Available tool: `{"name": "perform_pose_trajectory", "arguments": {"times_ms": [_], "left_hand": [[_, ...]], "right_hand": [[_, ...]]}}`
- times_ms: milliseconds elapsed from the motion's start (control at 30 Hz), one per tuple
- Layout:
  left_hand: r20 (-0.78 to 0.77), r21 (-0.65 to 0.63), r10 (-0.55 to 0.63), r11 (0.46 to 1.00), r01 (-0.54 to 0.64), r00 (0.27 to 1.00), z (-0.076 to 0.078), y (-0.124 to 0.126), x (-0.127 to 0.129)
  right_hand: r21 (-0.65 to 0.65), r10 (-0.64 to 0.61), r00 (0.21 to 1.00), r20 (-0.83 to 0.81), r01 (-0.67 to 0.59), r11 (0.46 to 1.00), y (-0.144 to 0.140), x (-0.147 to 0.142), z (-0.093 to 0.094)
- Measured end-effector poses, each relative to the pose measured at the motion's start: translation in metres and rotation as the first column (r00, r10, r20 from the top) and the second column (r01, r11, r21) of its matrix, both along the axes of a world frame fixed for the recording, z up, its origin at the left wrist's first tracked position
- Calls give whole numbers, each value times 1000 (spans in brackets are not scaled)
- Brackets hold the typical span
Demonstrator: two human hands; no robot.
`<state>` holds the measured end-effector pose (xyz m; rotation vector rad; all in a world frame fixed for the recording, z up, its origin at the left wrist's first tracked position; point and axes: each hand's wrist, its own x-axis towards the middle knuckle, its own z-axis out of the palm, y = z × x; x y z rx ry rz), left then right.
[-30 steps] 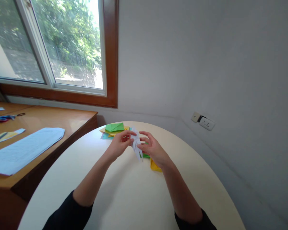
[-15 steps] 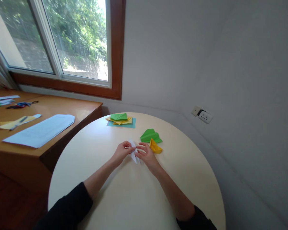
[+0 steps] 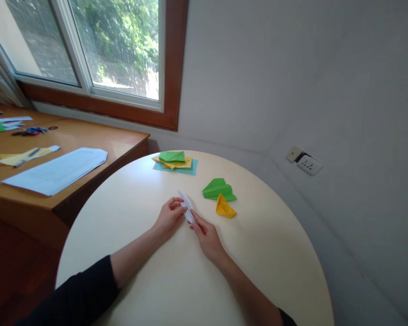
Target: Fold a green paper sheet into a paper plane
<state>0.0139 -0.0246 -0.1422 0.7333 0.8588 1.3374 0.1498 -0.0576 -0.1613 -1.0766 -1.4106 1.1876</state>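
I have a narrow piece of white folded paper [image 3: 186, 207] between my two hands, in front of me over the round desk [image 3: 177, 280]. My left hand [image 3: 170, 218] is nearly closed, its thumb and fingers pinching the paper along its left side toward the far end. My right hand [image 3: 207, 236] is closed about as far on the nearer end, thumb on top and fingertips partly hidden beneath. The paper lies slantwise, its far tip leaning to my left; I cannot tell whether its underside touches the desktop.

I judge the step in hand to be working the folds: pressing or shaping the layers along their length. From this grip, the next move calls for a steady left pinch while the right fingers work the near end, with light pressure, since thin layers could slip out of line or crumple. Which crease is being set is too small to make out.

Just beyond my right hand sits a yellow paper boat [image 3: 225, 207], close against a green paper plane [image 3: 219, 189]. Farther off, near the far edge, a green folded paper [image 3: 172, 156] tops yellow papers [image 3: 188, 162] and a blue sheet [image 3: 190, 170].
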Motion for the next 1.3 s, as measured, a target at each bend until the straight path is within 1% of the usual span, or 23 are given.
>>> {"name": "perform_pose_trajectory", "arguments": {"times_ms": [167,267,433,567,633,767,967,1100,1300], "left_hand": [[54,-20,-26,999,27,998,1,0,1],[95,-29,-28,999,31,995,0,1,1],[124,-51,-32,998,38,992,-3,3,1],[94,-45,-37,998,42,995,-3,1,2],[50,-41,-48,998,50,998,-1,-2,2],[-55,3,-88,996,88,995,3,-8,4],[-175,69,-159,982,174,972,3,-11,5],[-214,90,-212,968,235,954,0,-12,5],[-241,108,-233,958,265,942,-4,-11,5]], "right_hand": [[79,-91,996,22,89,993,-4,1,4],[87,-129,991,27,126,988,-5,3,7],[35,-178,984,-9,178,983,-2,6,3],[-75,-234,963,-131,226,971,3,8,-1],[-116,-244,957,-156,227,967,4,8,0],[-155,-231,962,-146,208,966,3,7,3],[-174,-228,962,-152,201,964,3,6,6],[-190,-259,949,-181,224,956,3,6,10],[-228,-192,938,-290,127,965,4,11,6]]}}
